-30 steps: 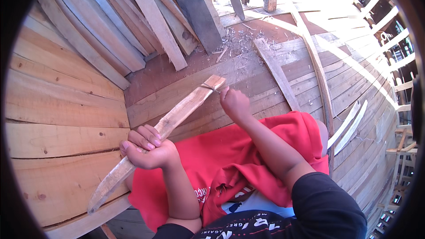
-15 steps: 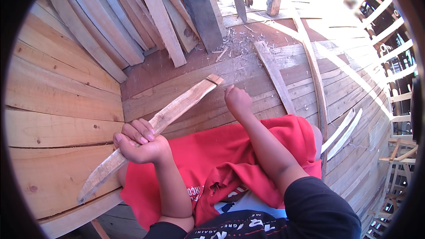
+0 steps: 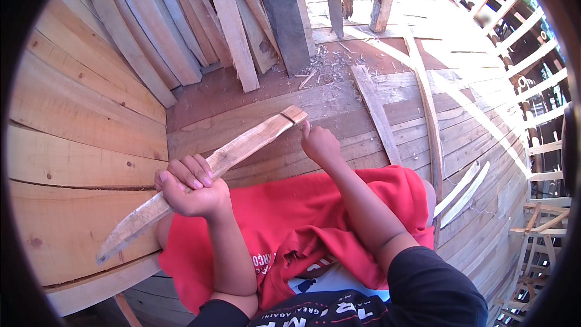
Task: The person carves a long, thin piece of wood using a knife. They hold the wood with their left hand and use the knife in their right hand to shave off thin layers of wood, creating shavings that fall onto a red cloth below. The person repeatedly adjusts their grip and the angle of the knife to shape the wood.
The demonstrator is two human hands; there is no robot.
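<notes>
My left hand [image 3: 192,185] is wrapped around the middle of a long carved piece of wood [image 3: 248,143], held slanting over my lap. Its lower end curves to a point like a blade, greyish and rough. Near the squared upper end a dark line crosses it; whether that is a groove or a thin cord I cannot tell. My right hand [image 3: 321,146] is closed beside that upper end, its index finger reaching up close to the edge by the dark line. Anything small inside its fingers is hidden.
Red cloth [image 3: 290,206] covers my lap. At the left rises a plank wall [image 3: 85,163], with several boards [image 3: 139,24] leaning beyond it. Wood shavings [image 3: 333,63] lie scattered on the plank floor. Loose strips [image 3: 376,112] and pale curved pieces [image 3: 463,197] lie to the right.
My right hand has moved slightly left and down, its finger now closer to the wood's upper end. The wood's pointed end has shifted a little left. The view has tilted slightly.
</notes>
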